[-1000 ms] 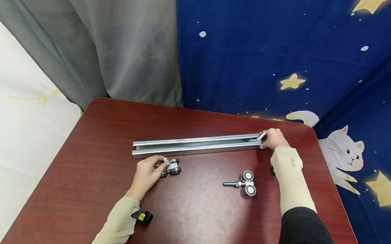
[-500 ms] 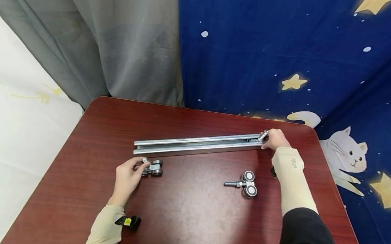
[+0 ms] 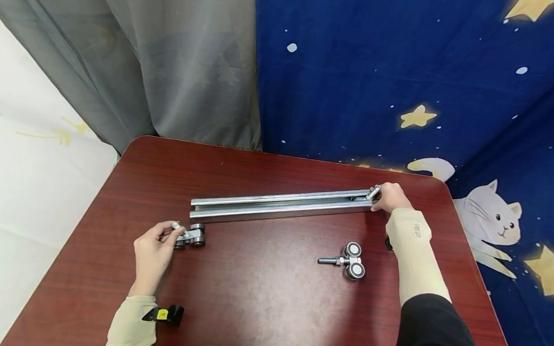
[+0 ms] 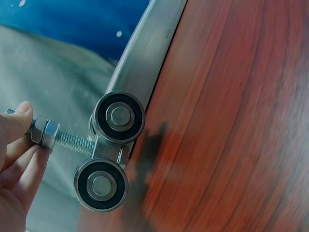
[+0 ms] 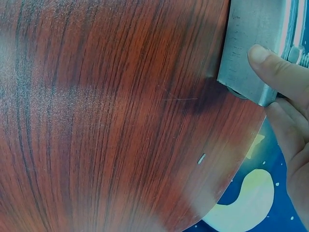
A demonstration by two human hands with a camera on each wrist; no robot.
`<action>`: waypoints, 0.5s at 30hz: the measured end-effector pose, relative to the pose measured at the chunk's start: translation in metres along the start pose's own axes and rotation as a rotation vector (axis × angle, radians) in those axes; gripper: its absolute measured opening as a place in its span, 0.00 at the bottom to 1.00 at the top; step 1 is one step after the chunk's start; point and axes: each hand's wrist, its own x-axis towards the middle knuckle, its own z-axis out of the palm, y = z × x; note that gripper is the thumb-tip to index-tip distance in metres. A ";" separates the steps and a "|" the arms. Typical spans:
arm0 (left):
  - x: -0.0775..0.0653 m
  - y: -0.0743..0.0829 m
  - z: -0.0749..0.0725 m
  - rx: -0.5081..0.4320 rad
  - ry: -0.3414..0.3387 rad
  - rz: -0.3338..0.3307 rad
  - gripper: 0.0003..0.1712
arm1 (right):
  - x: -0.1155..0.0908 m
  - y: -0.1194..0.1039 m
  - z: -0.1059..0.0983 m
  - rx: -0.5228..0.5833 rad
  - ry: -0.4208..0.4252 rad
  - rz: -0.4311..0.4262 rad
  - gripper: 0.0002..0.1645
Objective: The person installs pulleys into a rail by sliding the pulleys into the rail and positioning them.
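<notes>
Backdrop: the reddish-brown table (image 3: pixel 271 302) is being framed by a grey curtain (image 3: pixel 193 61), a blue star-printed curtain (image 3: pixel 346 83) and a white cloth (image 3: pixel 37 131), all being cut off by the head view's edges.
Left hand: the bolt of a wheeled trolley (image 4: pixel 103 150) is being pinched between thumb and fingers by the left hand (image 3: pixel 153 250); the bolt's far part is being partly covered by the fingertips.
Held trolley: it is being held just beside the metal rail's (image 3: pixel 275 210) left end, on the near side; its rear wheels are being largely hidden in the left wrist view, and whether the table is being touched cannot be told.
Right hand: the rail's right end is being gripped by the right hand (image 3: pixel 391 197), the side wall being pressed by the thumb; some fingers are being hidden behind it.
Slot: a tilted bolt (image 3: pixel 373 192) is being seen beside that hand, its lower part being concealed inside the rail.
Loose trolley: a second trolley (image 3: pixel 352 260) is being supported by the table, well apart from the left hand.
</notes>
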 end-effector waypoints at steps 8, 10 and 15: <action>0.006 -0.016 -0.012 0.064 0.036 -0.031 0.09 | -0.001 -0.001 0.001 -0.007 0.009 -0.004 0.22; 0.008 -0.020 -0.013 0.067 0.042 -0.042 0.09 | -0.001 -0.001 0.001 -0.007 0.008 -0.001 0.22; 0.014 -0.028 -0.016 0.071 0.062 -0.080 0.09 | 0.000 -0.001 0.002 -0.006 0.010 0.003 0.23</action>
